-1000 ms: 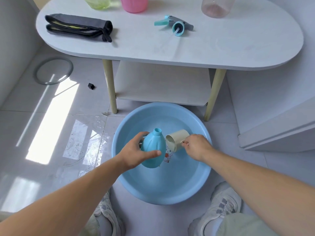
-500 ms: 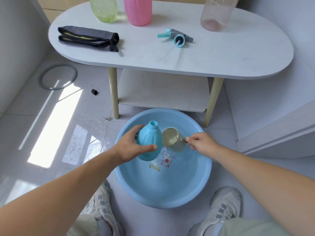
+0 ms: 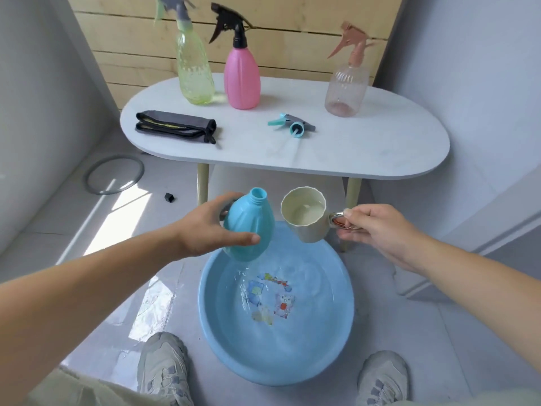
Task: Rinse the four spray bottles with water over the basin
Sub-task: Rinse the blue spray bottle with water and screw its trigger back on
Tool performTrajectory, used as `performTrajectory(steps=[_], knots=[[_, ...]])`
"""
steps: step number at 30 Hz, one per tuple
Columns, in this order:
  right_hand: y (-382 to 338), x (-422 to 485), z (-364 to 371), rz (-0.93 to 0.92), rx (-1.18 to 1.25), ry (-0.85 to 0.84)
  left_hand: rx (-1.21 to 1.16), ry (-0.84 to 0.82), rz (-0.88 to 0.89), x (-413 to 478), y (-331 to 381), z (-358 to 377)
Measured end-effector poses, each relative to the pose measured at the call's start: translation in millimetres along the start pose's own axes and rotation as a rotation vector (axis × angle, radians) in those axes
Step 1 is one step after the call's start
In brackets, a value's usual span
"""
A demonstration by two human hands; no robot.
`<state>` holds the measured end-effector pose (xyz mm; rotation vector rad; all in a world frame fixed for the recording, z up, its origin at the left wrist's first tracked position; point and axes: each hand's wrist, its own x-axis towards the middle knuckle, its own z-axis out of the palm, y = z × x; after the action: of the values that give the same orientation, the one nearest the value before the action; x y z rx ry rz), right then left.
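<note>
behind the basin (image 3: 348,303), three capped bottles wait on the table (image 3: 380,159). left hand (image 3: 202,230) grips the uncapped blue bottle (image 3: 248,227) over the basin, neck up for filling; right hand (image 3: 377,230) holds the cup (image 3: 307,215) by its handle.

Left grip (image 3: 202,230) curled, right grip (image 3: 377,230) pinching

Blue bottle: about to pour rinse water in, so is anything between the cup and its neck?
Nothing visible. The left hand holds the blue bottle uncapped; the cup in the right hand sits beside its neck, only air between.
</note>
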<state>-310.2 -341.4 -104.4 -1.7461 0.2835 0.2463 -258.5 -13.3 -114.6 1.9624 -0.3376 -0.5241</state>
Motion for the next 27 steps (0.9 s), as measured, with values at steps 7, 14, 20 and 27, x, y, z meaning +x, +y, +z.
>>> performTrajectory(steps=[7, 14, 20, 27], knots=[[-61, -33, -7, -0.16, 0.136, 0.021, -0.063, -0.066, 0.002, -16, 33, 0], [-82, -41, -5, -0.276, 0.097, 0.066, -0.097, -0.032, 0.044, -12, 37, 15], [-78, -38, -12, -0.33, -0.019, 0.083, -0.138, -0.03, 0.055, -8, 35, 24], [-75, -38, -17, -0.401, -0.146, 0.096, -0.153, -0.055, 0.043, -7, 32, 27]])
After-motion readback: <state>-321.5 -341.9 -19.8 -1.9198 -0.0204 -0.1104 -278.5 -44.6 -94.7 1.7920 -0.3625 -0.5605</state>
